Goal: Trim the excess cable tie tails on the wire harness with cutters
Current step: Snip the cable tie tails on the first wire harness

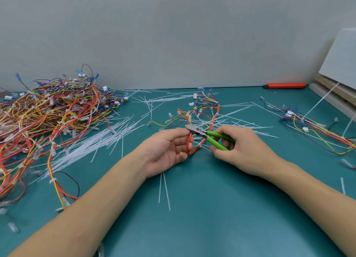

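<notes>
At frame centre, red harness wires [189, 141] are pinched by the left hand [169, 148]; green-handled cutters [208, 136] are gripped by the right hand [240, 148]. Wire insulation or fingertips [187, 130] could be nicked, the blades being closed beside both.

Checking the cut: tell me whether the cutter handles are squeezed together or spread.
Spread. The two green handles of the cutters fork apart inside the right hand, while the metal head sits at the left hand.

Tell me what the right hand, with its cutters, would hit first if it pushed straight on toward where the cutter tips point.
Probably the left hand's fingertips, which pinch the red wires right at the cutters' tip; depth is uncertain.
</notes>
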Available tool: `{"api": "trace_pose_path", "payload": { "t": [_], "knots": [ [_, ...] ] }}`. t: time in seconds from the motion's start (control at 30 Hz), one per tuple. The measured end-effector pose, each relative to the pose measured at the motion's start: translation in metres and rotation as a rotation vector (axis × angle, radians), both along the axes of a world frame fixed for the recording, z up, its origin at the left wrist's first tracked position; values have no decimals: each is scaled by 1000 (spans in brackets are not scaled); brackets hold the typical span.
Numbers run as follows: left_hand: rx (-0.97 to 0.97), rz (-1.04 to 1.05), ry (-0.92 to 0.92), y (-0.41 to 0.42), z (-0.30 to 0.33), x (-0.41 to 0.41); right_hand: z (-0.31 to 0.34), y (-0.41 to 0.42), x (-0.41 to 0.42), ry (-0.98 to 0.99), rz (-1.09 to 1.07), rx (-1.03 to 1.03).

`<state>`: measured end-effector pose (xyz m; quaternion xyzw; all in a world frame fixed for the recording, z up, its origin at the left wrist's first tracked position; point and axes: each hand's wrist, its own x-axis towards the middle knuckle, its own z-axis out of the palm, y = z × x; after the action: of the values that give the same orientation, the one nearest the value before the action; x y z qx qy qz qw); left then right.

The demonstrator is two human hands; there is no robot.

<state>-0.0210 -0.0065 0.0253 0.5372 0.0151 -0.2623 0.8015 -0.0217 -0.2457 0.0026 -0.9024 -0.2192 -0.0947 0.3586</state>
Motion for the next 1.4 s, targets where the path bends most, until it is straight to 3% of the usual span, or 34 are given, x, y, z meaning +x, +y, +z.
{"api": "trace_pose_path", "payload": {
  "t": [1.4],
  "knots": [
    [-75, 17, 48, 2, 0, 1, -2, 7, -1, -49, 24, -24]
  ]
}}
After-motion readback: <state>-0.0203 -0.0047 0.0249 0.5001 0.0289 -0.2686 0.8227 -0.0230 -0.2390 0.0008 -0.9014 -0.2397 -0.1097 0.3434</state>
